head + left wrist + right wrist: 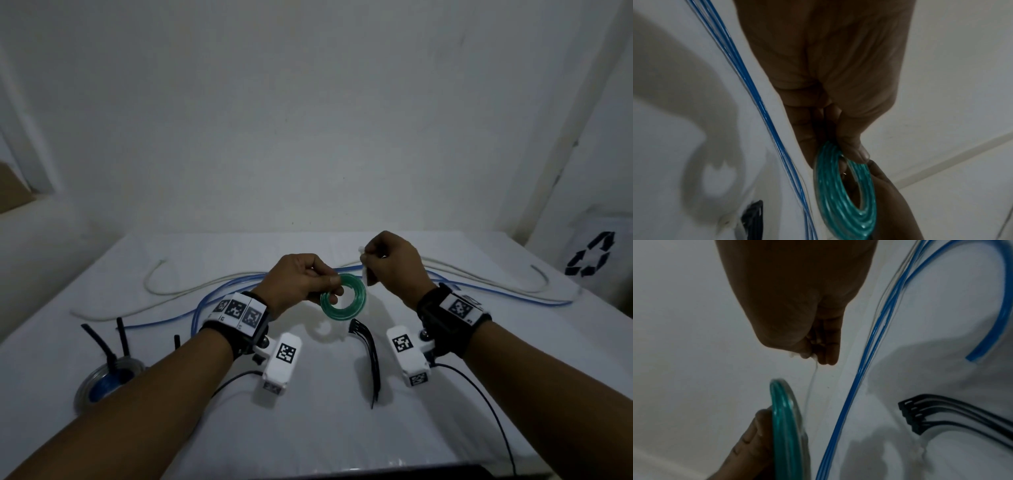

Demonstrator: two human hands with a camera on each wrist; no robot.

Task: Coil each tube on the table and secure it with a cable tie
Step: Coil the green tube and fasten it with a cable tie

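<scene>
Your left hand [301,281] pinches the green coil [343,296] upright; right hand [394,262], just beside, pinches a pale cable tie [368,274] at its rim.

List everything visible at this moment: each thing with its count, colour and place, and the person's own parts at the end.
Coiled green translucent tube: one, green, held above the table centre.
Pale clear strip, probably a cable tie: one, whitish, pinched above the coil.
Loose blue tube: blue, count unclear, across the table's middle.
Loose white tube: white, count unclear, along the far side.
Black cable ties: a small bunch, near centre.
Finished clear and blue coils: tied with black ties, near left.
White table: one.
White bag with recycling symbol: far right.
Wrist cameras: two, white.
Left hand: pinches the coil.
Right hand: pinches the strip.
</scene>
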